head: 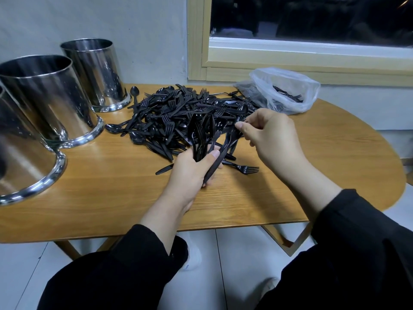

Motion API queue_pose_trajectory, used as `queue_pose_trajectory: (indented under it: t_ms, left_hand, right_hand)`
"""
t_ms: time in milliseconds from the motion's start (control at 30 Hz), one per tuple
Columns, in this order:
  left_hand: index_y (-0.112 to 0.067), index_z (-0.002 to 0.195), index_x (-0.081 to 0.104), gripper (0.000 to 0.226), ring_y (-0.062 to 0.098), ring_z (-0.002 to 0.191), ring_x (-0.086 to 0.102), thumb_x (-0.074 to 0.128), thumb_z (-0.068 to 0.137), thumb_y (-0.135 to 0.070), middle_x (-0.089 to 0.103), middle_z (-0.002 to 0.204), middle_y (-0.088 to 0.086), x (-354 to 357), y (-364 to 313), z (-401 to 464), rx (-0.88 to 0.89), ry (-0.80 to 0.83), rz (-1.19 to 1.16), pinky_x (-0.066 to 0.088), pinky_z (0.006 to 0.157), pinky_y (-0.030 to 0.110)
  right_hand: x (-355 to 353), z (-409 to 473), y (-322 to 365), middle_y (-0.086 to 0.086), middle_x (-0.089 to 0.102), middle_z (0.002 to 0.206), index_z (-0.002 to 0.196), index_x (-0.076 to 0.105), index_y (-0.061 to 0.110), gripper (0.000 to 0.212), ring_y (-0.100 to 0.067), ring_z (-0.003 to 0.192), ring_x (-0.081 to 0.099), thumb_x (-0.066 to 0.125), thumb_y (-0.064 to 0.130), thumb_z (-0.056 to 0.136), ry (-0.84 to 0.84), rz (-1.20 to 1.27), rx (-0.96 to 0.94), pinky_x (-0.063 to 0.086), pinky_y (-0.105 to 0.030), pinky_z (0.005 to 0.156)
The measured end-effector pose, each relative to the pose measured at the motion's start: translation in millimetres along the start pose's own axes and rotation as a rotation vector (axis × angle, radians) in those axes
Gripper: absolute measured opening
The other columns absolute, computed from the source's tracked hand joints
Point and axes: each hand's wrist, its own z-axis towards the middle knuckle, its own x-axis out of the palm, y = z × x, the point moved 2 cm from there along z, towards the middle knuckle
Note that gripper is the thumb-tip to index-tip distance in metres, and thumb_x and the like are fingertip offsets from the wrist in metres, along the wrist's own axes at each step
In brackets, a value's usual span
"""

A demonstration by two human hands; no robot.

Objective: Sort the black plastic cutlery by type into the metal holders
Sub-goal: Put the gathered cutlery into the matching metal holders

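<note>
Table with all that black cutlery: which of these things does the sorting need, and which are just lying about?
Part of the job:
- pile of cutlery
- three metal holders
- bunch of cutlery gripped in the left hand
- right hand, whose fingers pinch a piece at the pile

Just there:
- plastic bag, a few black pieces inside
- window
- wooden table

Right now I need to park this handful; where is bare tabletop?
Bare wood lies along the near table edge below the left hand, and right of the right hand. The cutlery pile, holders and bag crowd the back.
</note>
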Motion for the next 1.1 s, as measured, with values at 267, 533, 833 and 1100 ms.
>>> queue_pose_trajectory:
  t_ms: [267,533,833,1100]
  left_hand:
    - [-0.016,0.100,0.069,0.007,0.018,0.053,0.042,0.064,0.102,-0.020,0.067,0.080,0.015,-2.5,2.5,3.7,0.000,0.049,-0.057,0.031,0.053,0.031]
    - [-0.011,0.121,0.067,0.020,0.015,0.052,0.043,0.062,0.103,-0.016,0.068,0.080,0.004,-7.2,5.7,7.4,-0.004,-0.038,-0.113,0.032,0.049,0.026]
    - [-0.018,0.114,0.070,0.014,0.014,0.052,0.046,0.062,0.103,-0.015,0.069,0.080,0.002,-5.9,-0.9,1.7,0.032,-0.106,-0.088,0.036,0.049,0.027]
    - [-0.019,0.115,0.068,0.015,0.013,0.062,0.059,0.062,0.102,-0.015,0.072,0.082,-0.001,-58.0,-23.0,-4.3,0.092,-0.348,-0.030,0.050,0.053,0.026]
  right_hand:
    - [12.6,9.9,-7.3,0.006,0.066,0.072,0.086,0.066,0.017,0.022,-0.013,0.068,0.060,0.072,0.038,0.090,-0.005,-0.054,-0.041,0.043,-0.028,0.063]
    - [6.9,-13.2,-48.3,-0.003,0.071,0.086,0.096,0.069,0.018,0.038,-0.026,0.086,0.066,0.060,0.055,0.093,0.194,-0.281,0.125,0.045,-0.032,0.069]
    - [15.7,-40.3,-57.7,-0.004,0.073,0.106,0.116,0.072,0.017,0.028,-0.020,0.096,0.064,0.071,0.033,0.093,0.261,-0.268,0.172,0.040,-0.024,0.075]
    - [-0.8,-35.5,-53.8,0.006,0.061,0.102,0.104,0.071,0.018,0.011,-0.016,0.091,0.057,0.064,0.016,0.097,0.041,-0.092,0.002,0.037,-0.025,0.079]
